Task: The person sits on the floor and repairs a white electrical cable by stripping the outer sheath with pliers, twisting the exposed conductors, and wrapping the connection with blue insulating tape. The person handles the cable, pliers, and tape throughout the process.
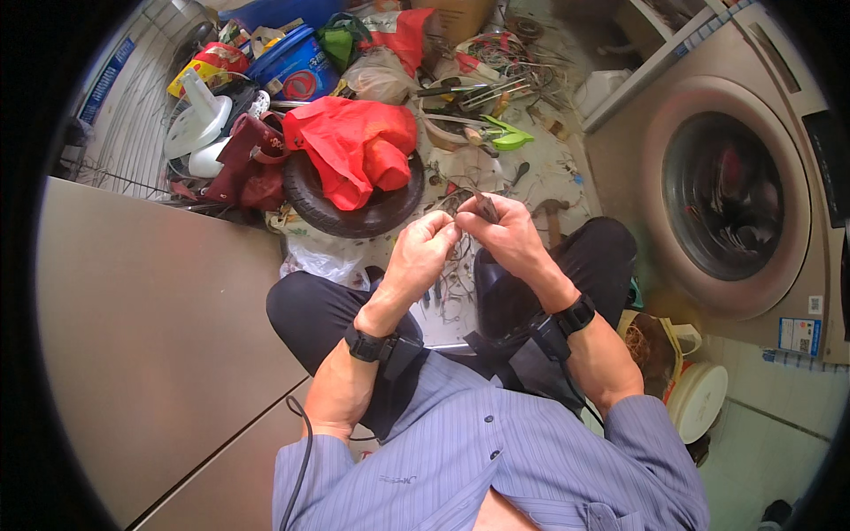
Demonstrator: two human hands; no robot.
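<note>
Cluttered floor, both hands (465, 232) raised together, pinching small dark part (486, 207)

Count, head view. Hands: two, left hand (423, 252) and right hand (509, 232), both pinched on one small dark part (485, 207). Wrist straps: two, one on each wrist. Washing machines: one (735, 195). Rubber tyres: one (354, 208). Red plastic bags: two, one on the tyre (354, 146), one farther back (403, 31). Blue tubs: one (297, 66). Maroon handbags: one (248, 164). White buckets: one (699, 398). Green clips: one (506, 137). Loose wires on the floor: too tangled to count.
</note>
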